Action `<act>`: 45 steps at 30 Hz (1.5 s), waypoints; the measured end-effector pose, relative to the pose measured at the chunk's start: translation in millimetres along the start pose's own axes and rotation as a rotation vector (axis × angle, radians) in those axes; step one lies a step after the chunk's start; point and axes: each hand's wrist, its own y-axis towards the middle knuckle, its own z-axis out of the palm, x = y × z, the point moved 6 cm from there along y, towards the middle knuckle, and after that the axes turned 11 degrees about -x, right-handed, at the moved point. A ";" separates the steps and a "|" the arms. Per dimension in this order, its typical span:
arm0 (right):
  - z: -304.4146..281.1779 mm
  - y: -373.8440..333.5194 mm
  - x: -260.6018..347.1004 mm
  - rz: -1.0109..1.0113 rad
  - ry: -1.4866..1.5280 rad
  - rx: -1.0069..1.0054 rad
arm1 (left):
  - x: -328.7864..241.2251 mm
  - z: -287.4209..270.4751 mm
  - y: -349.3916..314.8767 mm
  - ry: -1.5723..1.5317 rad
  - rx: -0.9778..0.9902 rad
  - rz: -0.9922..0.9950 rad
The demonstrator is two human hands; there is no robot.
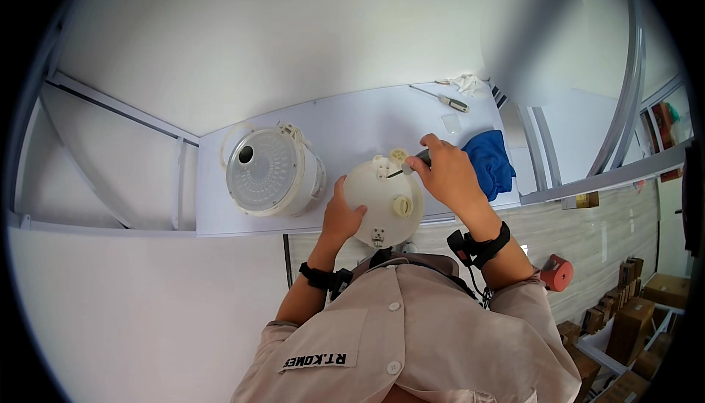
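Note:
My left hand (342, 214) grips the left edge of a round white lid (367, 197), its thumb resting on the lid's face. In my right hand (449, 171) is a screwdriver (408, 167) with a thin dark shaft. The shaft points left, its tip at or close to the hinge fitting at the lid's far side. A cream-coloured round cap (402, 206) sits on the lid's face, right of centre. At the near edge is a small latch fitting (378, 237). Just beyond the lid is a round yellowish part (398, 155).
Left of the lid stands a white rice cooker body (272, 173) with a perforated metal top. A second screwdriver (440, 98), a small clear piece (451, 124), white tissue (467, 84) and a blue cloth (490, 164) lie toward the white table's (352, 120) right end.

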 end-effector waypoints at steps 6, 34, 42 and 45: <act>-6.4 -2.1 4.0 -0.079 0.158 -0.112 | -0.8 -1.0 -1.3 -0.004 0.002 -0.001; -6.0 5.0 -32.4 0.051 0.186 -0.211 | -1.3 -0.8 1.2 0.015 0.019 0.002; -14.3 5.5 -27.3 0.070 0.236 -0.255 | -4.5 -2.0 2.3 0.014 0.051 -0.047; -13.9 5.8 -25.2 0.046 0.224 -0.244 | -7.2 -3.2 1.9 0.019 0.051 -0.057</act>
